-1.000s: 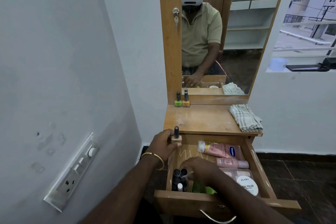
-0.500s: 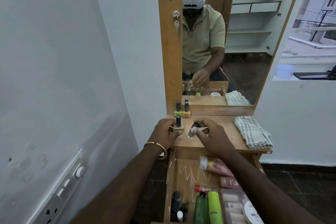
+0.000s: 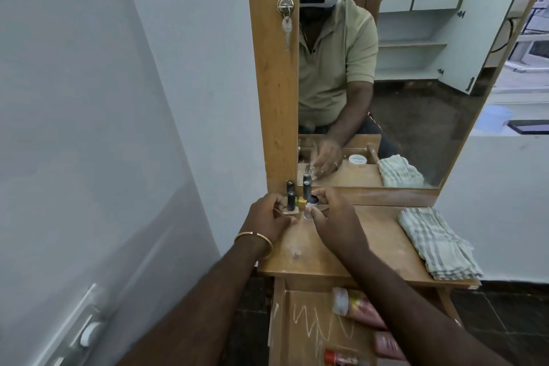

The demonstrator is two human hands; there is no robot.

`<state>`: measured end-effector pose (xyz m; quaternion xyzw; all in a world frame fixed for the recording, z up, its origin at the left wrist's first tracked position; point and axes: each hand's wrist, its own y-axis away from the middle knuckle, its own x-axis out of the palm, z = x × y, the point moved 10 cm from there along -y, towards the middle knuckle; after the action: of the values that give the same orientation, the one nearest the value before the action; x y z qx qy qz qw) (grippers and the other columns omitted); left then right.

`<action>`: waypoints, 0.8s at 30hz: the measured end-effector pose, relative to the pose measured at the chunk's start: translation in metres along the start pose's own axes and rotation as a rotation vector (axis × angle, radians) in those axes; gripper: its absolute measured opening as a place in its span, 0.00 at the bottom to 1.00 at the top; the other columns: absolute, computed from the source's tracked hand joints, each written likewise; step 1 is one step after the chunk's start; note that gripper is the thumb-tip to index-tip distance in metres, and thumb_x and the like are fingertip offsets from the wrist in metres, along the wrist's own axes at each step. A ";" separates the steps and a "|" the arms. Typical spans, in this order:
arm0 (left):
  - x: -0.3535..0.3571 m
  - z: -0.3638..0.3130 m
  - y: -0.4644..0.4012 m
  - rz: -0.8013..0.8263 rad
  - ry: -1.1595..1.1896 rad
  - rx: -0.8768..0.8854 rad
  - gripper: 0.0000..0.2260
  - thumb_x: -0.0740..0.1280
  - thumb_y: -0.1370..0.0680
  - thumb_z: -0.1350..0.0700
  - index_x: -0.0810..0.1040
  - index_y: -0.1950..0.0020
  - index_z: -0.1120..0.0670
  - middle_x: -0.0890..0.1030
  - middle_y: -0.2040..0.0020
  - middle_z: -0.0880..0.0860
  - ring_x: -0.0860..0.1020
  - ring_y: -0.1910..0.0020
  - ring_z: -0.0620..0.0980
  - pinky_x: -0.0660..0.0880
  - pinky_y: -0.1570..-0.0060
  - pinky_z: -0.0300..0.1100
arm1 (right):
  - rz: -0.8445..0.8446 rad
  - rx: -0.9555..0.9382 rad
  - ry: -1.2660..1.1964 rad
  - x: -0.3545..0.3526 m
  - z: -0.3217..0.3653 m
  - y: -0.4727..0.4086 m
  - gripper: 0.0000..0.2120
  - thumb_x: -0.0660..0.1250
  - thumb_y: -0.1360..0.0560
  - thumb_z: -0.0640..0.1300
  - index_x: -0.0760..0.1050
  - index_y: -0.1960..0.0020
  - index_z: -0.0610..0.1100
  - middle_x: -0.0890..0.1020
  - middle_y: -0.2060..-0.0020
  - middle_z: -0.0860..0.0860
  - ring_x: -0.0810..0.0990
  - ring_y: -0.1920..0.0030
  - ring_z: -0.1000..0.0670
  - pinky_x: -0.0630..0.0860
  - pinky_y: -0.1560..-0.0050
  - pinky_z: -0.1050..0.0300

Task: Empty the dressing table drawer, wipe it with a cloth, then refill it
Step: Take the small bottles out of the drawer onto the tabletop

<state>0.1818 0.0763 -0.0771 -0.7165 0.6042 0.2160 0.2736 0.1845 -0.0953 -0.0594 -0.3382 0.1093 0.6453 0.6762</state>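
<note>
A beige nail polish bottle (image 3: 82, 207) is being gripped by the left hand (image 3: 269, 214), fingers curled round it, at the back of the tabletop (image 3: 356, 244). A clear, dark-capped bottle (image 3: 311, 207) is being pinched by the right hand (image 3: 332, 217). The folded cloth (image 3: 436, 244) is lying at the right; the drawer (image 3: 297, 324) is standing open below, tubes (image 3: 356, 309) inside.
</note>
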 end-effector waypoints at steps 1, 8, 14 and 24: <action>0.001 0.001 -0.002 0.002 -0.001 0.006 0.12 0.77 0.31 0.55 0.76 0.53 0.49 0.79 0.56 0.47 0.76 0.58 0.44 0.71 0.60 0.34 | 0.001 -0.001 -0.001 0.001 -0.001 -0.001 0.13 0.70 0.25 0.44 0.75 0.41 0.51 0.79 0.49 0.55 0.76 0.49 0.54 0.73 0.51 0.58; 0.001 -0.004 -0.006 -0.067 -0.075 0.067 0.10 0.76 0.30 0.56 0.78 0.52 0.51 0.75 0.55 0.47 0.74 0.59 0.43 0.67 0.62 0.29 | 0.006 -0.023 0.047 0.011 -0.001 -0.007 0.14 0.69 0.24 0.44 0.75 0.39 0.49 0.81 0.48 0.53 0.77 0.48 0.54 0.75 0.50 0.58; 0.001 -0.005 -0.006 -0.108 -0.130 0.056 0.10 0.75 0.28 0.56 0.78 0.49 0.51 0.75 0.52 0.47 0.73 0.56 0.44 0.65 0.60 0.26 | -0.013 -0.013 0.057 0.015 -0.001 -0.009 0.17 0.71 0.27 0.40 0.76 0.38 0.48 0.81 0.46 0.52 0.79 0.46 0.52 0.77 0.46 0.55; -0.007 -0.007 0.001 -0.138 -0.126 -0.030 0.14 0.76 0.29 0.54 0.76 0.47 0.48 0.76 0.46 0.48 0.75 0.52 0.46 0.73 0.53 0.36 | 0.000 -0.016 0.088 0.015 -0.005 -0.007 0.25 0.76 0.31 0.41 0.72 0.37 0.50 0.77 0.43 0.53 0.77 0.45 0.52 0.76 0.46 0.54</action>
<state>0.1796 0.0768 -0.0668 -0.7454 0.5319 0.2500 0.3146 0.1947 -0.0859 -0.0696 -0.3715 0.1335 0.6307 0.6681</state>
